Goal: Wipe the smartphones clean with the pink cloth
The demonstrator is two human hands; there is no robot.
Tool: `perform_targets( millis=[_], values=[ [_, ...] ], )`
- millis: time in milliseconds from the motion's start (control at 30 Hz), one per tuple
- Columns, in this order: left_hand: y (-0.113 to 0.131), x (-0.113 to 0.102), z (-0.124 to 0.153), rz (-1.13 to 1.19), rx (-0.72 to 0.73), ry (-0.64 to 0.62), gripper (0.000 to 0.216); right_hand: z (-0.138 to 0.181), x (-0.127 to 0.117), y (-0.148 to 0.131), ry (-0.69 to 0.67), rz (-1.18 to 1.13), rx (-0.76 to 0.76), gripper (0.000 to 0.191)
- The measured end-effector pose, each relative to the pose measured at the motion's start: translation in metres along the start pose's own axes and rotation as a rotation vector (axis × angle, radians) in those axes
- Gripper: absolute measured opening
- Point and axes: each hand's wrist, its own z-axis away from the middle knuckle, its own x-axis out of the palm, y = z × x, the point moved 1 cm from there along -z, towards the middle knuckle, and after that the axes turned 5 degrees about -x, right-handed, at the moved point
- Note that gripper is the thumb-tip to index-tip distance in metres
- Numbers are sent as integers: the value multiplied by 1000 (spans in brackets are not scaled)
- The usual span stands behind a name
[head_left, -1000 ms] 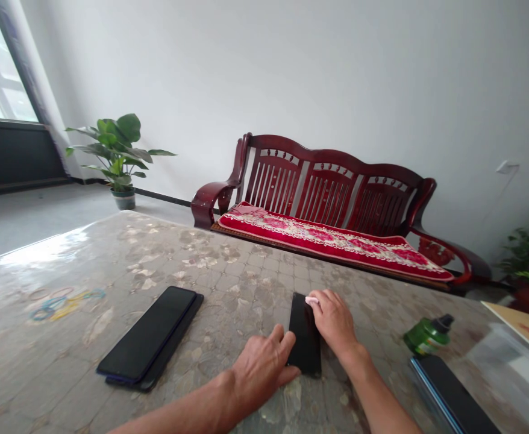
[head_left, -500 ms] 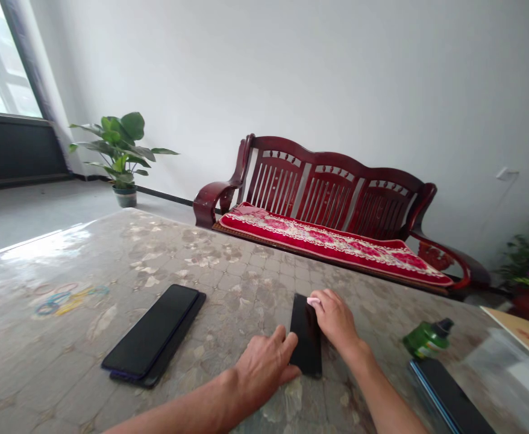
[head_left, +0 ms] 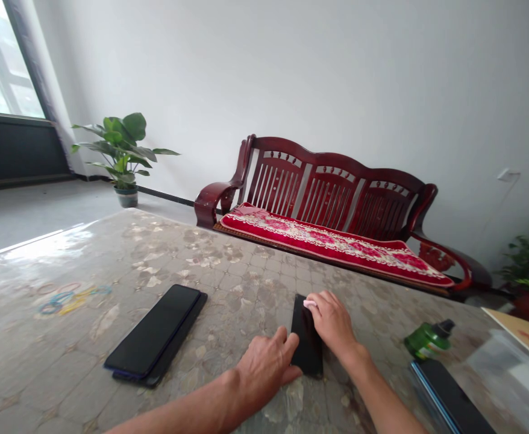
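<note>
A black smartphone point(head_left: 308, 346) lies flat on the table between my hands, its dark screen facing up. My left hand point(head_left: 267, 361) grips its left edge, thumb at the lower end and fingertips farther up. Pinched in my right hand point(head_left: 334, 322) is a small whitish-pink pad point(head_left: 310, 304), pressed on the upper part of the screen; most of the pad is hidden by the fingers. Left of my hands, a dark phone point(head_left: 153, 328) rests on another one, slightly offset.
A green bottle point(head_left: 427, 339) with a black cap lies at the right, near more stacked phones point(head_left: 454, 398) and a clear plastic box point(head_left: 499, 361). Coloured rubber bands point(head_left: 72, 299) lie at the left. Behind the patterned table point(head_left: 228, 271) stands a red wooden bench point(head_left: 328, 187).
My right hand has slid slightly left across the upper screen with the pad. My left hand and the phone stay in place.
</note>
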Motion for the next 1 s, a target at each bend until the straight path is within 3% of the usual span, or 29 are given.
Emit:
perform_targets(
  millis=[167,433,700,1000],
  values=[
    [-1,2,0,9,-1,-2,32,-13,6,-3,-6,-2,48,19],
    [1,3,0,-17,12,-9,24,3,-1,-25,-43,-79,-75,19],
    [1,1,1,-41,76,27,19,-28,5,-18,-60,10,41,19],
    [1,1,0,-43,78,14,19,-2,-4,-32,-88,-128,-163,20]
  ],
)
